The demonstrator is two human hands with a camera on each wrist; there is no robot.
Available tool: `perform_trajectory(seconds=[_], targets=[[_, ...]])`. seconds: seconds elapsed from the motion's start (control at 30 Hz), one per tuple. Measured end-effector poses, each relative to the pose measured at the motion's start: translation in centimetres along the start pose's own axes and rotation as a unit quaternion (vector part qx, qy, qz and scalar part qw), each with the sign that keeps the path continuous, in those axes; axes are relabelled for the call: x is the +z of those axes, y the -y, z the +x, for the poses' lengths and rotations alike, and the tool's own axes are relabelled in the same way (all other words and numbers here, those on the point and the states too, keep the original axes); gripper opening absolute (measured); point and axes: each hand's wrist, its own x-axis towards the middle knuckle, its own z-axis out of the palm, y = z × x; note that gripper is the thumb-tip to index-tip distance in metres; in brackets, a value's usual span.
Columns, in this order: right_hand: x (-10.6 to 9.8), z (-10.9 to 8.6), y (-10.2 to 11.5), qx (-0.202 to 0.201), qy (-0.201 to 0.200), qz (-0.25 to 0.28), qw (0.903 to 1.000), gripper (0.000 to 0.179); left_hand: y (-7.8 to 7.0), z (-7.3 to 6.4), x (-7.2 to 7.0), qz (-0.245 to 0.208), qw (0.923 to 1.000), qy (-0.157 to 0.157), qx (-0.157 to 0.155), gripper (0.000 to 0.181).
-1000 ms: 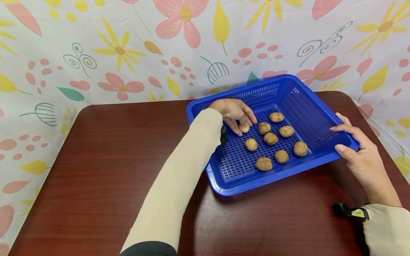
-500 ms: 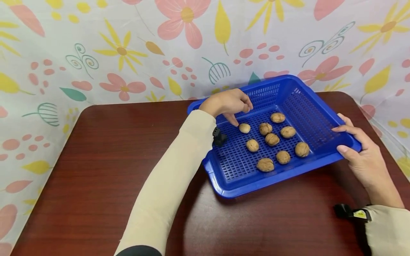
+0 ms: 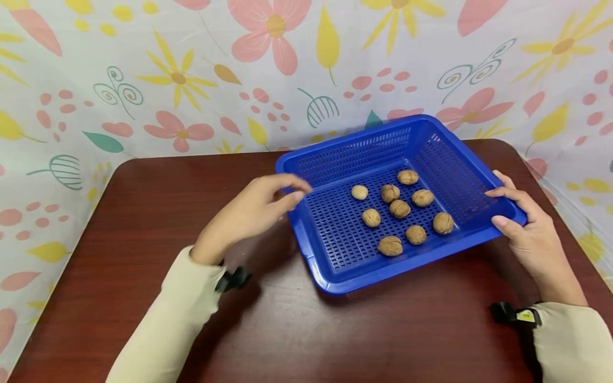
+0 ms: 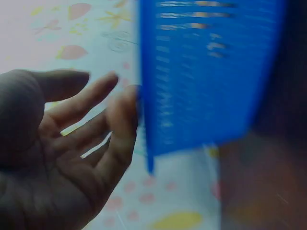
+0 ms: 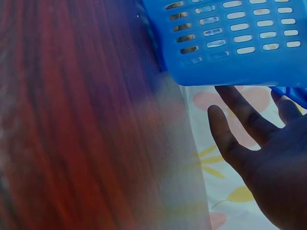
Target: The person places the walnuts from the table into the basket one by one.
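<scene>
A blue plastic basket [image 3: 407,261] with slotted walls sits at an angle on the table. Several walnuts [image 3: 399,209] lie loose on its floor; one at the upper left [image 3: 359,192] looks smoother and paler than the rest. My right hand [image 3: 538,239] grips the basket's right corner, thumb and fingers at the rim. Just outside the left rim, my left hand [image 3: 251,207] hovers with bent, relaxed fingers and holds nothing. Its fingertips overlap the rim in the head view. In the left wrist view the empty palm [image 4: 62,158] faces the blurred basket wall [image 4: 206,86].
The dark red wooden table [image 3: 158,213] reaches left of the basket and in front of it. Behind stands a white cloth [image 3: 201,48] printed with flowers and leaves. A black strap with a small camera [image 3: 232,279] sits on my left wrist.
My left hand has let go of the pale nut, lifted out of the basket and moved left past the rim. The right hand keeps its grip on the corner.
</scene>
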Motion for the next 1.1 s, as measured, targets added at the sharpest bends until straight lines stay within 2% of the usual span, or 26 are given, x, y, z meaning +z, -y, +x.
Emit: perform_trajectory(seconds=[0.13, 0.2, 0.3, 0.43, 0.5, 0.6, 0.67, 0.8, 0.9, 1.1], targets=[[0.0, 0.1, -0.2, -0.002, 0.002, -0.003, 1.0000, 0.037, 2.6, -4.3, 0.2, 0.009, 0.9979, -0.062, -0.015, 0.027], [0.0, 0.1, -0.3, -0.004, 0.001, -0.009, 1.0000, 0.037, 3.5, -6.1, 0.2, 0.017, 0.9962, -0.080, -0.030, 0.030], [0.0, 0.2, -0.2, -0.002, -0.001, -0.029, 0.9996, 0.037, 4.3, -8.5, 0.3, 0.055, 0.9923, -0.092, -0.062, 0.036], [-0.1, 0.3, 0.3, 0.007, -0.004, -0.123, 0.9924, 0.039, 4.8, -10.5, 0.6, 0.127, 0.9809, -0.106, -0.102, 0.041], [-0.2, 0.3, 0.7, 0.019, -0.007, -0.193, 0.9810, 0.042, 5.0, -11.2, 0.8, 0.163, 0.9725, -0.120, -0.115, 0.043], [-0.5, 0.2, 1.2, 0.040, -0.006, -0.283, 0.9583, 0.046, 5.2, -11.6, 1.1, 0.204, 0.9610, -0.141, -0.122, 0.044], [-0.7, 0.1, 1.5, 0.054, -0.002, -0.321, 0.9455, 0.049, 5.4, -11.9, 1.3, 0.229, 0.9528, -0.156, -0.124, 0.044], [-0.6, -0.1, 2.1, 0.076, 0.008, -0.368, 0.9266, 0.053, 5.7, -12.2, 1.4, 0.257, 0.9407, -0.183, -0.125, 0.045], [-0.4, -0.4, 2.7, 0.098, 0.010, -0.402, 0.9104, 0.055, 5.9, -12.3, 1.3, 0.271, 0.9353, -0.189, -0.128, 0.047], [0.3, -1.0, 4.2, 0.122, 0.022, -0.486, 0.8650, 0.062, 6.2, -11.9, 0.7, 0.295, 0.9289, -0.178, -0.135, 0.051]])
